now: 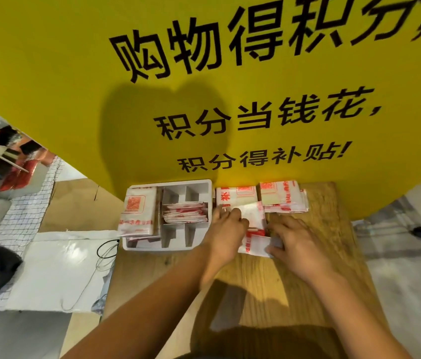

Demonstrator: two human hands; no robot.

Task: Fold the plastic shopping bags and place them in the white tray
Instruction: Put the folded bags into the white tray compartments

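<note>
A white plastic bag with red print [253,224] lies partly folded on the wooden table [333,229], between my two hands. My left hand [226,229] presses on its left side with curled fingers. At the bag's near right corner, my right hand [297,244] pinches a folded edge. The white tray [204,185] stands just left of my hands. It holds folded bags [186,212] in a middle compartment and a larger stack of bags [138,211] on its left side.
Two stacks of flat bags [235,195] [283,196] lie at the table's far edge against a yellow board with black lettering [204,73]. White cloth and a black cord [106,250] lie to the left of the table.
</note>
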